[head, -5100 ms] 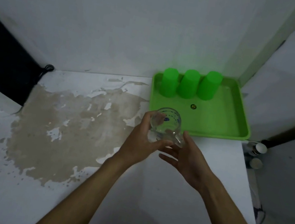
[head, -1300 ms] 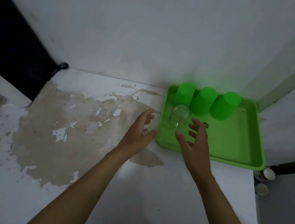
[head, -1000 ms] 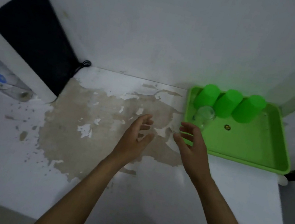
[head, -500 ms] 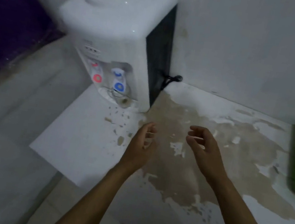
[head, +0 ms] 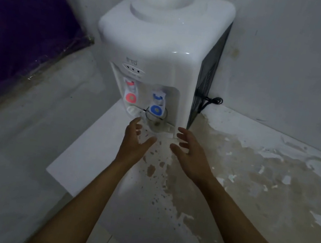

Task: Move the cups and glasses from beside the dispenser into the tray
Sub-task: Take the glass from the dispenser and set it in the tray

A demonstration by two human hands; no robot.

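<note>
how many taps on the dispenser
2: a red tap on the left of the dispenser's front recess, and a blue tap to its right, above a clear glass on the drip tray.

Small logo on dispenser [head: 157, 57] front, too blurred to read

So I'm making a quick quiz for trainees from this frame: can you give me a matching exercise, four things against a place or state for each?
Things:
1. clear glass
2. red tap
3. left hand
4. black cord

Places or states:
A. at the dispenser's back corner, by the wall
B. open and empty, reaching toward the dispenser
C. standing under the blue tap
D. to the left of the blue tap

Pairs: 1-C, 2-D, 3-B, 4-A
</note>
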